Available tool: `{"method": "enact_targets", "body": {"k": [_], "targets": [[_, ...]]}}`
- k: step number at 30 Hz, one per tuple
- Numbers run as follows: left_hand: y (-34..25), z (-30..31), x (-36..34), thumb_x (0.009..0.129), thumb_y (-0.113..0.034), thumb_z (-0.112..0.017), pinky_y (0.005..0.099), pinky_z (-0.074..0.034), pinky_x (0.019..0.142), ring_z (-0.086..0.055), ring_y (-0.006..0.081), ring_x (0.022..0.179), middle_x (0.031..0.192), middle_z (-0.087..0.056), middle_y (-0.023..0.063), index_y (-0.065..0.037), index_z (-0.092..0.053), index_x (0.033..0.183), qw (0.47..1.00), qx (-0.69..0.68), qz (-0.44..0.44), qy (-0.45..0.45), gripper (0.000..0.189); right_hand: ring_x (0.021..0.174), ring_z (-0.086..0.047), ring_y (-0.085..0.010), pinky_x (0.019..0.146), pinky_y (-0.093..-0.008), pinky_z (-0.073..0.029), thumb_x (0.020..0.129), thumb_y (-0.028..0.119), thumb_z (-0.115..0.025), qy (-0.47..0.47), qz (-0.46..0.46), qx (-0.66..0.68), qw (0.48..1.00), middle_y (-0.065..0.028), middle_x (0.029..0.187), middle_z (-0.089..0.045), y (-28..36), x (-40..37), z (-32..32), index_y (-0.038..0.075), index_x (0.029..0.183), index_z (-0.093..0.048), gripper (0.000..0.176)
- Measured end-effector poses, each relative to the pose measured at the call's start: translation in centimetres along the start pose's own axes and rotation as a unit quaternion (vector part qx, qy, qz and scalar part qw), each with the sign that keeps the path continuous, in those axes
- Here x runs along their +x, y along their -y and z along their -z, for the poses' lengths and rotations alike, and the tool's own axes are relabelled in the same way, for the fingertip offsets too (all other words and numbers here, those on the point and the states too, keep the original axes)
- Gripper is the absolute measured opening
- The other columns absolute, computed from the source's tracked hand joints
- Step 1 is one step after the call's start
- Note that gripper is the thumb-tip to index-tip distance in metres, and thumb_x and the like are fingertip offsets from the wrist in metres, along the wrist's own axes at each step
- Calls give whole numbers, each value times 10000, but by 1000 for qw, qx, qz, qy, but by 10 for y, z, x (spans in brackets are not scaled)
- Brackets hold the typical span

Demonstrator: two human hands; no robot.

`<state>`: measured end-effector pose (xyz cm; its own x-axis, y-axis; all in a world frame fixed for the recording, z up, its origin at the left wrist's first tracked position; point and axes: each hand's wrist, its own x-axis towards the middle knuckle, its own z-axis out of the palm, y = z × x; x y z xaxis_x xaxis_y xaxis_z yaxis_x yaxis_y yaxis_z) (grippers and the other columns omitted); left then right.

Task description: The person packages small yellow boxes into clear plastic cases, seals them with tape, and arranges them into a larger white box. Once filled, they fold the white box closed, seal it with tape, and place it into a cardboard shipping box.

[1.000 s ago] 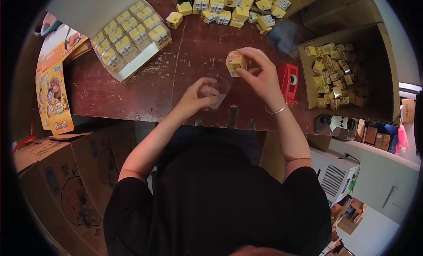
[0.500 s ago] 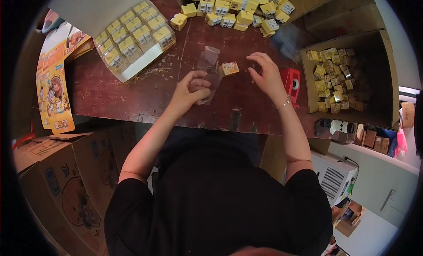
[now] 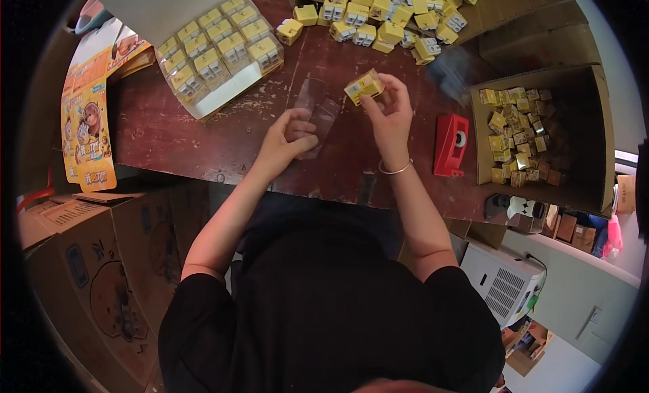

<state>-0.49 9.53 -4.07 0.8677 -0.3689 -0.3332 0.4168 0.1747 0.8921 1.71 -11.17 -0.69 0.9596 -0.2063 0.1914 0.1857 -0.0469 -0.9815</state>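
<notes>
Yellow box (image 3: pixel 365 86) was held off the tabletop (image 3: pixel 203 139), tilted, pinched between thumb and fingertips of the right hand (image 3: pixel 387 116). Right hand was closed on it, palm toward the person, with a thin bracelet (image 3: pixel 394 168) on the wrist.

Left hand (image 3: pixel 287 141) sat just left of the right one, the two hands near but not touching. Its thumb and fingers were clamped on the lower end of a clear sleeve (image 3: pixel 315 109). The sleeve stood up and away from the hand, its upper end just left of the box. Whether sleeve and box touched could not be told. The sleeve's far end looked open, though glare made that uncertain.

Around them on the tabletop:
- A tray (image 3: pixel 226 99) at far left, packed with rows of boxes (image 3: pixel 216 48) of the same kind, under a clear cover.
- A loose heap of boxes (image 3: pixel 389 14) along the far edge, several showing white faces.
- A red tape dispenser (image 3: pixel 451 144) to the right of the right wrist, well apart from the hands.
- A carton (image 3: pixel 585 149) at far right, open, with small yellow packs (image 3: pixel 517 132) piled in its near-left part.

Printed yellow cards (image 3: pixel 88 122) hung off the left end of the tabletop. Brown cartons (image 3: pixel 74 271) stood below them. A white unit (image 3: pixel 503 281) with a grille stood at lower right. The person wore a black short-sleeved top.
</notes>
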Motion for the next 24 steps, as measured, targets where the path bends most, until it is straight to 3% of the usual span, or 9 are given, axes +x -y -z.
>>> {"method": "enact_targets", "body": {"k": [2,3,6,10,12,15,19,21,24], "targets": [[-1,-5,-1,755,-116,-720,244,-487,658,-588,126,884,1079,-592,80,-34,-451,1258,1000,19,-5,6,576,894,-596,-97,708,-203,-489,808,-57,-644,92,-16,10,996,-56,1139,-550,26,3,-4,41,1202,-526,423],[1,-7,0,750,-111,-721,253,-492,685,-588,133,887,1072,-590,84,-31,-454,1257,1000,11,-21,4,579,849,-593,-72,686,-202,-481,783,-48,-664,114,33,-157,981,-41,1166,-556,26,6,-4,46,1178,-589,413],[2,-7,3,740,-98,-723,271,-500,737,-587,148,913,1067,-587,96,-27,-460,1255,997,44,-68,12,583,810,-565,-46,668,-197,-465,757,-29,-685,213,123,-316,916,-20,1163,-560,27,5,-4,45,1151,-610,407],[0,-8,-4,725,-98,-748,295,-493,814,-580,169,983,1071,-593,114,-27,-458,1254,993,77,-89,-3,607,897,-570,-68,725,-213,-475,712,-13,-700,321,216,-316,866,-52,1173,-556,35,12,5,51,1108,-604,413],[1,-9,-6,728,-100,-754,303,-487,834,-578,173,995,1080,-594,111,-31,-455,1248,993,15,-112,-38,604,921,-563,-81,738,-213,-476,751,-16,-684,345,-98,-164,919,-51,1153,-561,49,15,10,49,1067,-615,330],[11,-10,-1,738,-105,-761,311,-477,863,-577,182,1005,1101,-592,113,-41,-450,1235,982,-116,-129,-79,590,862,-581,-85,680,-220,-493,786,-18,-671,269,-133,82,950,-52,1143,-583,22,5,8,48,1070,-603,299],[14,-10,6,768,-90,-732,296,-467,865,-568,168,992,1092,-575,98,-56,-448,1197,982,-89,-116,-116,516,880,-578,-81,668,-196,-481,814,2,-661,212,-20,-77,974,-53,1234,-559,5,-5,-1,57,1154,-579,354],[11,-11,5,792,-75,-693,295,-445,890,-556,160,1007,1092,-575,87,-65,-436,1211,987,-51,-127,-88,491,1034,-572,-129,796,-238,-485,820,23,-656,350,-239,-106,899,-59,1339,-505,15,1,7,66,1230,-557,424],[2,-15,1,824,-69,-649,285,-428,901,-539,142,1016,1083,-570,67,-73,-433,1207,984,-47,-160,-56,440,1129,-538,-170,900,-301,-461,839,72,-650,436,-206,-5,876,-62,1312,-540,27,-3,-4,81,1243,-580,411]]}}
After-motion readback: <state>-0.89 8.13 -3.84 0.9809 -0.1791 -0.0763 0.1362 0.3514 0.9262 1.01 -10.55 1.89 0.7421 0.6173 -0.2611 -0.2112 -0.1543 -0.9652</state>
